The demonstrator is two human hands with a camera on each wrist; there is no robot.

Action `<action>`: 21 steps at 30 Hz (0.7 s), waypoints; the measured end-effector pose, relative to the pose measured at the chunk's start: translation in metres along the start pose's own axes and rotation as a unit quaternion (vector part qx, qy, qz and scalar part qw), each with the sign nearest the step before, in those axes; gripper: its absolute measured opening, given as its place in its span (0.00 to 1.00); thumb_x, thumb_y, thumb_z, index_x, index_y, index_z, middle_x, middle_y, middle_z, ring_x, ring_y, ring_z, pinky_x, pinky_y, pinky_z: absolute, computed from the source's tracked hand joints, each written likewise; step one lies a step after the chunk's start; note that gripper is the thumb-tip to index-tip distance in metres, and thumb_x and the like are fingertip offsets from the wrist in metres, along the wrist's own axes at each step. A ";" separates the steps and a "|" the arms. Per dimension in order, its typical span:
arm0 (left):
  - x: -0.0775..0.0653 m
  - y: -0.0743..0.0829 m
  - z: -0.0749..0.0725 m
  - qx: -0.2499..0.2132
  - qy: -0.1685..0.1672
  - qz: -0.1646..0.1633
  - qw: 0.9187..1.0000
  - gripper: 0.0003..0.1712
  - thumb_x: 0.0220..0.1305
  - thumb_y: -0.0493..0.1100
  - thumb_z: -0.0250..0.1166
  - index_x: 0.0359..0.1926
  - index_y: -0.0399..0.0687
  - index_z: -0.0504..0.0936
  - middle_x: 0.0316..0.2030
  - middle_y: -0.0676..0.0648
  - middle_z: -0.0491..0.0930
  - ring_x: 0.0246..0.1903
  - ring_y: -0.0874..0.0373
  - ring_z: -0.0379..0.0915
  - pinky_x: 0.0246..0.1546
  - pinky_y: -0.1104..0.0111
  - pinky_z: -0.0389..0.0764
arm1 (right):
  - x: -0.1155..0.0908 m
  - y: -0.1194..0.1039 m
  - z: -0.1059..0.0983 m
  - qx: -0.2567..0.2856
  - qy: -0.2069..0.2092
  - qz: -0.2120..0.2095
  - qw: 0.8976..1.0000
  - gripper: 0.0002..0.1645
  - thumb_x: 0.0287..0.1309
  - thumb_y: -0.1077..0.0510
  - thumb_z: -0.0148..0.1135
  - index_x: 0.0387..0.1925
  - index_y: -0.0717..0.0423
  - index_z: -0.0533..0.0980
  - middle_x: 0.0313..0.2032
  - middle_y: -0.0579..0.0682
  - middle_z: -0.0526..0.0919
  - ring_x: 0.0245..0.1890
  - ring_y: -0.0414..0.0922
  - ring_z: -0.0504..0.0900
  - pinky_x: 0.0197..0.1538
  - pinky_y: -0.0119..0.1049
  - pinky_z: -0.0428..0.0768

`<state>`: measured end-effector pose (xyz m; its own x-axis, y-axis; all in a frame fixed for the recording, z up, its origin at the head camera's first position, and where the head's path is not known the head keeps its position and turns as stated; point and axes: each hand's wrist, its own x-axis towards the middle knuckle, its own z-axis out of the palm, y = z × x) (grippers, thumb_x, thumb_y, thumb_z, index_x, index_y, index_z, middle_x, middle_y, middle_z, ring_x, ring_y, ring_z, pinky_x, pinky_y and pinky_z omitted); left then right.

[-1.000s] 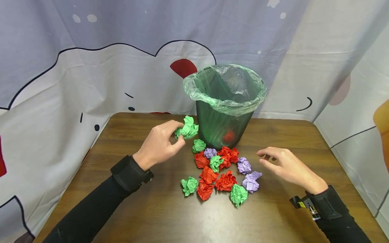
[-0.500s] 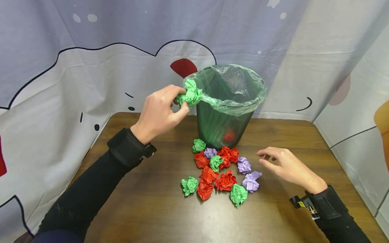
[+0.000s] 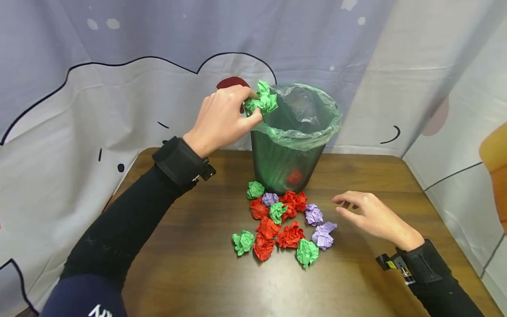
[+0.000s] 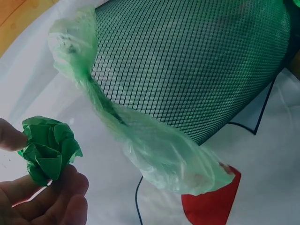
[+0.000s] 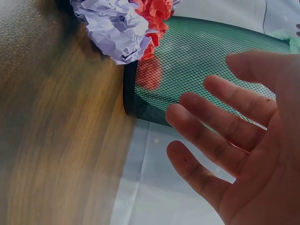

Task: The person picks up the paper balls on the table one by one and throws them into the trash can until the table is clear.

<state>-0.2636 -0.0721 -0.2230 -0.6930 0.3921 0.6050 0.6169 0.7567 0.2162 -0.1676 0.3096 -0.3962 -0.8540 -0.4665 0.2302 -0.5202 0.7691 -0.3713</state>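
My left hand pinches a crumpled green paper ball between thumb and fingers, at the left rim of the wastebasket. In the left wrist view this green paper ball sits beside the green bag liner folded over the mesh rim. My right hand hovers over the right side of the table, fingers relaxed and holding nothing. Nearest to it are two purple paper balls. Through the mesh a red paper ball shows low in the wastebasket.
Several crumpled balls lie in front of the wastebasket: red paper balls, green paper balls and a small purple paper ball. The brown wooden table has its back edge near a printed curtain.
My left hand has lifted the green paper ball from just above the table, up and right to the wastebasket's rim. My right hand has stayed in place. The head view has shifted slightly.
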 end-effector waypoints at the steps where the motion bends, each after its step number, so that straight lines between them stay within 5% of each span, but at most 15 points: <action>1: 0.004 0.000 0.001 0.005 -0.005 -0.003 1.000 0.19 0.64 0.51 0.57 0.50 0.51 0.84 0.40 0.52 0.82 0.30 0.58 0.73 0.29 0.62 0.72 | -0.001 0.000 0.000 0.001 0.000 0.000 1.000 0.12 0.66 0.55 0.65 0.50 0.48 0.82 0.42 0.40 0.86 0.37 0.32 0.81 0.38 0.34 0.81; 12: 0.038 0.000 0.012 0.030 -0.067 -0.050 0.996 0.23 0.67 0.55 0.56 0.58 0.53 0.80 0.49 0.52 0.84 0.42 0.55 0.79 0.39 0.57 0.77 | -0.001 0.004 0.002 0.007 -0.005 0.003 1.000 0.12 0.67 0.55 0.63 0.50 0.48 0.82 0.42 0.41 0.87 0.37 0.32 0.81 0.38 0.33 0.80; 21: 0.033 -0.009 0.022 0.027 -0.083 -0.058 0.994 0.21 0.69 0.53 0.56 0.58 0.52 0.79 0.48 0.51 0.84 0.40 0.53 0.78 0.38 0.60 0.77 | -0.002 0.002 0.004 0.009 -0.009 0.005 1.000 0.12 0.67 0.55 0.63 0.50 0.49 0.82 0.42 0.39 0.86 0.37 0.33 0.81 0.41 0.40 0.82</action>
<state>-0.3004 -0.0543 -0.2222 -0.8136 0.3776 0.4422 0.5110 0.8272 0.2337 -0.1673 0.3104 -0.4007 -0.8590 -0.4666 0.2106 -0.5115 0.7659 -0.3895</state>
